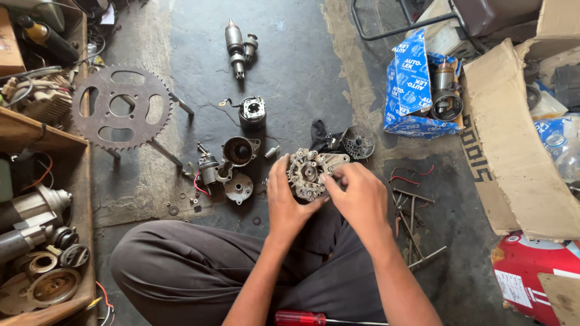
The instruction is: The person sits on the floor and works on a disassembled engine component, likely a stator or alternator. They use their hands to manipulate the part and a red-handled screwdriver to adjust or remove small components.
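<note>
Down nearest me, a red-handled screwdriver (302, 317) lies across my lap. Just above my knees, my left hand (289, 202) cups the round metal end plate (310, 173) from its left side, fingers curled under its rim, while my right hand (356, 196) pinches its right edge with thumb and fingertips closed on it. Beside my left hand on the floor (290, 66) sit a small cup-shaped housing (239, 151) and a flat cover (239, 188). Farther out stand a black cylindrical body (252, 113), a large toothed sprocket (121, 107), and an armature shaft (236, 48).
</note>
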`<state>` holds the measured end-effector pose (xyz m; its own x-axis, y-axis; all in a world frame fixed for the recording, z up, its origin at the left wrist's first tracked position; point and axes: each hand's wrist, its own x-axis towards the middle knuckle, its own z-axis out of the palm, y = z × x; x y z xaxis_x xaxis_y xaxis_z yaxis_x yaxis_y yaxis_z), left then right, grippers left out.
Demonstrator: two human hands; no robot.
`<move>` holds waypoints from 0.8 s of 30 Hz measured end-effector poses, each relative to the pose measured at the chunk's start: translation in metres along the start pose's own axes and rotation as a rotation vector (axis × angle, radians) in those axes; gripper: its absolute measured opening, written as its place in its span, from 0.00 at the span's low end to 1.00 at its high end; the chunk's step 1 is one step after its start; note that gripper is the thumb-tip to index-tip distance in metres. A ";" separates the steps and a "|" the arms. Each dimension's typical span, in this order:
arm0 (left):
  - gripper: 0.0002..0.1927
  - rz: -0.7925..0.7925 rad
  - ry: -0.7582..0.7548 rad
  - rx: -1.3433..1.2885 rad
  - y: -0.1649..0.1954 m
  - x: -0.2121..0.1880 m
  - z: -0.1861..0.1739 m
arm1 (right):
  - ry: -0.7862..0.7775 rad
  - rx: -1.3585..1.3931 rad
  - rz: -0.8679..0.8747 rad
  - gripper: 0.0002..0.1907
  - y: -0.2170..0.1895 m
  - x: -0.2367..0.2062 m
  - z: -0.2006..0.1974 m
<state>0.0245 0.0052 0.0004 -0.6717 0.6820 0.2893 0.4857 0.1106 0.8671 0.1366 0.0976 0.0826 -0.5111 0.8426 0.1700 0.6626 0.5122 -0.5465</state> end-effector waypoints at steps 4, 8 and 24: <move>0.58 0.037 0.006 0.022 -0.009 -0.002 0.004 | 0.000 -0.089 -0.136 0.09 -0.005 0.006 0.008; 0.58 0.024 -0.005 0.018 -0.010 -0.002 0.006 | -0.018 -0.001 -0.252 0.05 0.000 0.008 0.006; 0.56 0.043 0.001 0.027 -0.003 -0.002 0.004 | -0.004 0.051 -0.387 0.11 -0.001 0.008 -0.016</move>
<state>0.0265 0.0064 -0.0040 -0.6504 0.6860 0.3260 0.5287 0.1008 0.8428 0.1402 0.1066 0.0976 -0.7199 0.5882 0.3686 0.3926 0.7829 -0.4826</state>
